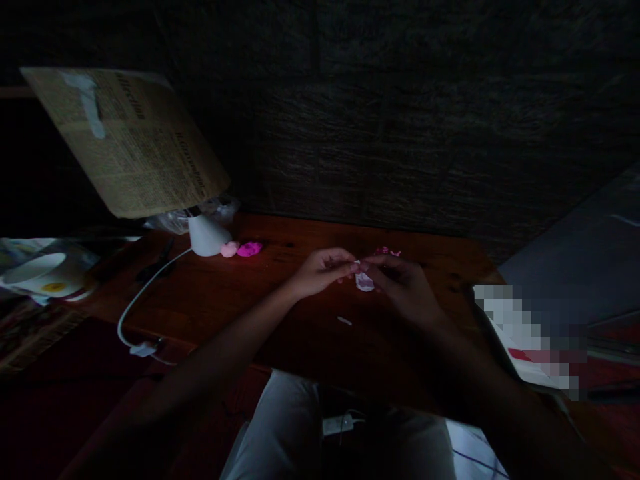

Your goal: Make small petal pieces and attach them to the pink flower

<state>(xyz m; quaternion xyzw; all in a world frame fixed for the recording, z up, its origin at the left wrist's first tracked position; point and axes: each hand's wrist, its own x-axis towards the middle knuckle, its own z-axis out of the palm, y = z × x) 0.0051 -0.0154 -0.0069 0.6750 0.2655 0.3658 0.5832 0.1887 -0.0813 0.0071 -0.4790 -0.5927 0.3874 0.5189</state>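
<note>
Over the wooden table, my left hand (325,272) and my right hand (403,283) meet with their fingertips pinched together. Between them is a small, thin, pale pinkish-white piece (365,281) with an uneven edge, hanging down below the fingers. Dim light hides whether it is clay or paper. Just behind my right hand lie some bright pink bits (389,251), partly covered by the fingers. A short white strip (345,321) rests on the tabletop nearer to me.
A lamp with a newsprint shade (135,140) and white base (207,235) stands left on the table (295,333). Beside it sit a pale pink lump (230,249) and a magenta lump (250,249). Its white cable (137,300) loops over the front edge. A white cup (37,272) is far left.
</note>
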